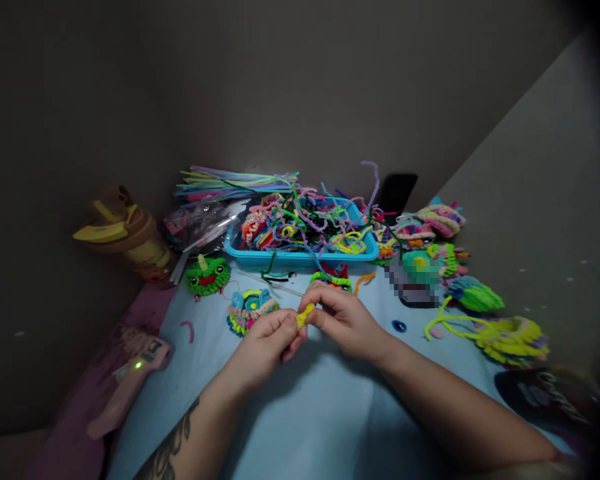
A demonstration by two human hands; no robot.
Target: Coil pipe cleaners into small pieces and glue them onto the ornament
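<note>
Fingers of both hands come together over the middle of the desk (315, 420) in the head view, grasping one small piece of twisted yellow fuzzy stem (307, 313). The left hand (267, 337) pinches it between thumb and fingers from one side; the right hand (350, 325) grips its other end with thumb and forefinger, so the piece sits between the two.

Just beyond the left hand lies a colourful round ornament (253, 305), partly hidden by that hand, and farther left a green ornament (209, 277) with eyes and a red mouth. A red and green ornament (333, 279) shows behind the right hand, with an orange strip (364, 285) beside it. Behind these stands a blue tray (250, 255), heaped with tangled coloured stems (305, 223). To the right of the right hand are a dark blue disc (399, 326) and, farther out, a yellow fuzzy piece (515, 340).
</note>
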